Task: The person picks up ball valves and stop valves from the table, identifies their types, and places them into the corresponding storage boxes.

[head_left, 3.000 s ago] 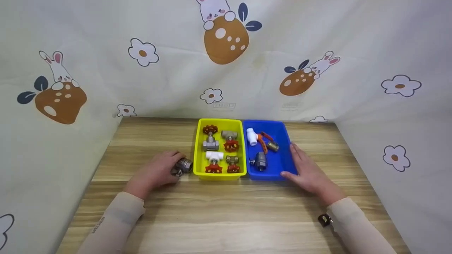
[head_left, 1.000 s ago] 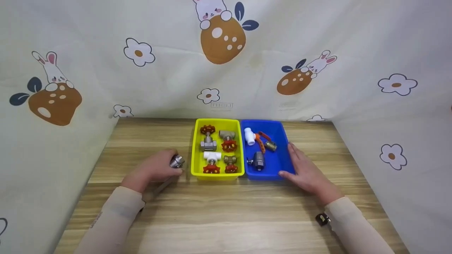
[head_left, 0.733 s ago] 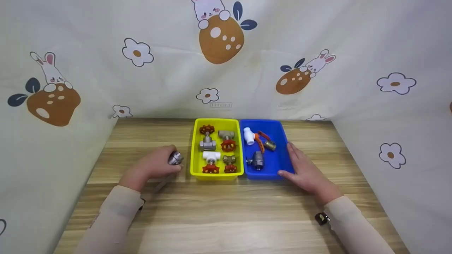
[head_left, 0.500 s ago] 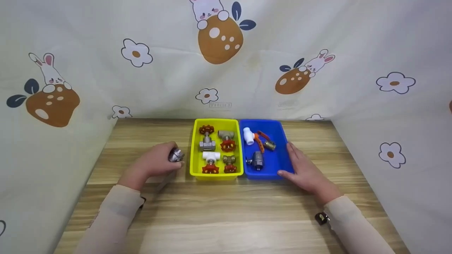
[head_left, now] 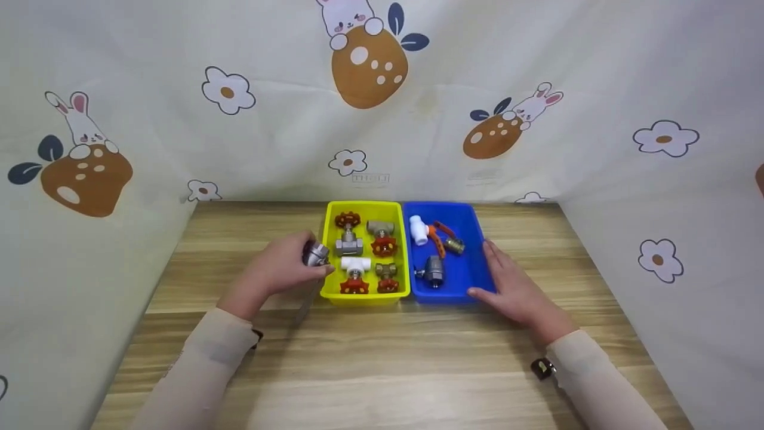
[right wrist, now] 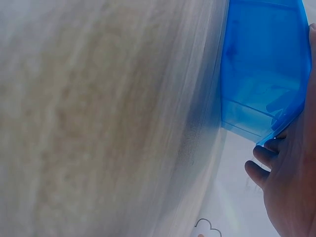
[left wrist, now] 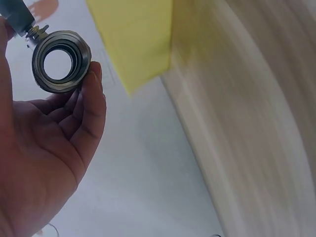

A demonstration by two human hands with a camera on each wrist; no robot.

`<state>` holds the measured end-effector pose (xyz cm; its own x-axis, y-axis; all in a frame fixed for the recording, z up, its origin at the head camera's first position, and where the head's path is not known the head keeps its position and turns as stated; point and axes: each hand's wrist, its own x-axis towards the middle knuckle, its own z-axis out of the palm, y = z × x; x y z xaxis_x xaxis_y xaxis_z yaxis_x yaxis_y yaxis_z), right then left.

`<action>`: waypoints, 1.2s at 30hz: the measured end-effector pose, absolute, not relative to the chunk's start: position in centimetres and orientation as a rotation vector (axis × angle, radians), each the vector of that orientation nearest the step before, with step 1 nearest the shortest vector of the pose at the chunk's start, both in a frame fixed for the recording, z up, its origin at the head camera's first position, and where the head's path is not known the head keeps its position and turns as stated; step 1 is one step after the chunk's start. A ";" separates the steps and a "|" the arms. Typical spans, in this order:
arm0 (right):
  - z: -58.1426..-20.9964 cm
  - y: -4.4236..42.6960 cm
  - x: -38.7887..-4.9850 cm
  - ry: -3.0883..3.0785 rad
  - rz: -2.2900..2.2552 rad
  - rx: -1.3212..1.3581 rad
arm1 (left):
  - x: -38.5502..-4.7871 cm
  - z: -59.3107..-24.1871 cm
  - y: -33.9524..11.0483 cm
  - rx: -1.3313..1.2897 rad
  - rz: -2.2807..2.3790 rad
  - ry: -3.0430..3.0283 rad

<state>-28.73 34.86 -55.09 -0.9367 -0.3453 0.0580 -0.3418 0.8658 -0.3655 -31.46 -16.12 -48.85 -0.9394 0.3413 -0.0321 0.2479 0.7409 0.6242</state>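
My left hand (head_left: pixel 277 266) grips a steel ball valve (head_left: pixel 315 254) in the air at the left rim of the yellow bin (head_left: pixel 365 300). Its lever appears to hang down below the fingers. In the left wrist view, the ball valve (left wrist: pixel 84 52) shows its round bore, open right through. My right hand (head_left: pixel 518 289) rests against the blue bin (head_left: pixel 471 280), fingers along its right side and thumb at the front corner. The blue bin holds a white valve (head_left: pixel 419 230) with an orange lever, a brass valve (head_left: pixel 455 245) and a steel valve (head_left: pixel 434 272).
Inside the yellow bin lie several red-wheeled valves: a silver one (head_left: pixel 349 243), a beige one (head_left: pixel 381 228), a white one (head_left: pixel 356 264) and a brass one (head_left: pixel 386 270). The bins stand side by side on a wooden table (head_left: pixel 382 364), before a patterned curtain (head_left: pixel 286 137).
My left hand has lifted the ball valve off the table left of the yellow bin, then brought it right and up to that bin's rim. The right hand has stayed at the blue bin.
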 end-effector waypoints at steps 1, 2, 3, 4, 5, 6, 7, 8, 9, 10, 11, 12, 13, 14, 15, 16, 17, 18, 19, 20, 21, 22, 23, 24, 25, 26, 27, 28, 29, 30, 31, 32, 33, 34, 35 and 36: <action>-55.1 34.9 -28.7 3.025 -0.591 -0.561 | -31.5 -48.7 -15.8 0.488 0.976 2.794; -55.1 34.9 -28.8 3.026 -0.593 -0.565 | -31.5 -48.5 -15.4 0.507 0.974 2.796; -55.1 34.9 -28.8 3.027 -0.590 -0.566 | -31.6 -48.3 -15.1 0.527 0.969 2.798; -55.2 34.9 -28.8 3.029 -0.588 -0.567 | -31.6 -48.0 -14.6 0.551 0.959 2.801; -55.2 34.9 -28.8 3.030 -0.592 -0.570 | -31.6 -47.8 -14.2 0.578 0.947 2.805; -55.2 34.9 -28.8 3.030 -0.595 -0.571 | -31.7 -47.5 -13.8 0.606 0.932 2.811; -55.2 34.9 -28.8 3.032 -0.595 -0.573 | -31.7 -47.2 -13.4 0.632 0.911 2.820; -55.2 34.9 -28.8 3.033 -0.600 -0.578 | -31.7 -46.9 -13.0 0.656 0.900 2.822; -55.2 34.9 -28.8 3.033 -0.602 -0.579 | -31.8 -46.6 -12.6 0.678 0.894 2.822; -55.2 34.8 -28.8 3.034 -0.605 -0.583 | -31.9 -46.4 -12.2 0.698 0.883 2.821; -55.1 34.8 -28.8 3.033 -0.609 -0.583 | -31.9 -46.2 -11.8 0.713 0.872 2.821; -55.1 34.8 -28.8 3.032 -0.606 -0.582 | -32.0 -46.0 -11.5 0.724 0.866 2.818; -55.1 34.8 -28.8 3.031 -0.605 -0.578 | -32.1 -45.8 -11.1 0.734 0.861 2.813; -55.1 34.7 -28.7 3.029 -0.606 -0.575 | -32.1 -45.7 -10.8 0.744 0.855 2.808; -55.1 34.7 -28.7 3.027 -0.604 -0.572 | -32.2 -45.5 -10.4 0.754 0.842 2.806; -55.1 34.7 -28.7 3.028 -0.601 -0.570 | -32.2 -45.4 -10.1 0.763 0.826 2.809; -55.0 34.7 -28.7 3.027 -0.600 -0.570 | -32.3 -45.2 -9.7 0.776 0.812 2.811; -55.0 34.7 -28.7 3.028 -0.597 -0.571 | -32.4 -45.1 -9.4 0.790 0.797 2.811; -55.0 34.7 -28.7 3.029 -0.595 -0.572 | -32.5 -45.0 -9.1 0.805 0.780 2.813; -55.0 34.8 -28.7 3.029 -0.596 -0.573 | -32.6 -44.8 -8.8 0.820 0.762 2.816; -55.1 34.8 -28.7 3.030 -0.595 -0.575 | -32.7 -44.6 -8.4 0.838 0.746 2.819; -55.1 34.8 -28.7 3.031 -0.594 -0.575 | -32.8 -44.5 -8.1 0.856 0.734 2.819; -55.1 34.8 -28.7 3.032 -0.596 -0.575 | -33.0 -44.3 -7.8 0.875 0.726 2.815; -55.1 34.8 -28.7 3.032 -0.595 -0.574 | -33.1 -44.2 -7.5 0.888 0.718 2.810; -55.1 34.8 -28.7 3.032 -0.597 -0.570 | -33.2 -44.0 -7.1 0.902 0.714 2.804; -55.1 34.8 -28.7 3.031 -0.597 -0.564 | -33.3 -43.8 -6.8 0.910 0.705 2.798; -55.1 34.8 -28.8 3.029 -0.595 -0.559 | -33.5 -43.7 -6.4 0.919 0.694 2.794; -55.1 34.8 -28.8 3.028 -0.593 -0.556 | -33.6 -43.6 -6.1 0.922 0.684 2.788; -55.1 34.8 -28.8 3.027 -0.590 -0.551 | -33.7 -43.5 -5.7 0.926 0.673 2.786; -55.1 34.8 -28.8 3.026 -0.587 -0.547 | -33.8 -43.4 -5.3 0.929 0.661 2.784; -55.1 34.8 -28.8 3.026 -0.587 -0.545 | -33.8 -43.3 -4.9 0.931 0.649 2.783; -55.1 34.8 -28.8 3.026 -0.586 -0.545 | -33.9 -43.2 -4.5 0.932 0.635 2.784; -55.1 34.8 -28.8 3.028 -0.590 -0.549 | -34.0 -43.1 -4.1 0.935 0.628 2.784; -55.1 34.8 -28.7 3.030 -0.590 -0.552 | -34.0 -43.0 -3.6 0.939 0.626 2.782; -55.1 34.8 -28.7 3.031 -0.598 -0.560 | -34.1 -42.9 -3.2 0.949 0.618 2.784; -55.1 34.8 -28.7 3.033 -0.606 -0.568 | -34.2 -42.8 -2.7 0.958 0.609 2.783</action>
